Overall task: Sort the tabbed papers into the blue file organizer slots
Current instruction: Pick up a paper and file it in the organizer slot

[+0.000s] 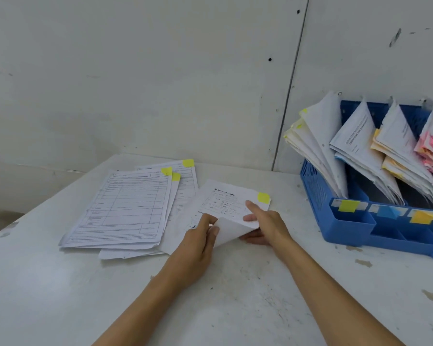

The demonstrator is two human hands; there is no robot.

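Sheet (226, 197) with a yellow tab (263, 198) lies on the table (235, 295), between the pile (125, 206) and the organizer (335, 228), its left side touching the pile's right edge. Its near edge is raised and curled over. The left hand (200, 242) pinches that curled edge between thumb and fingers. The right hand (264, 226) grips the right side, with the forefinger on top and the other fingers beneath. Neither hand is released.

Risks, as judged:
- The curl may set into a crease if the pinch tightens or the hands pull apart.
- The forefinger lies just beside the tab, so a slide toward it could peel or fold the tab.
- Lifting the sheet may drag the loose sheets it touches and skew the pile.
- The slot behind the yellow label (347, 205) is packed, and its papers (315, 146) lean out over the left wall. Pushing a limp sheet in may buckle it or tip those papers out.
- The blue label (388, 212) sits just beside the yellow one, so a misfile is possible.
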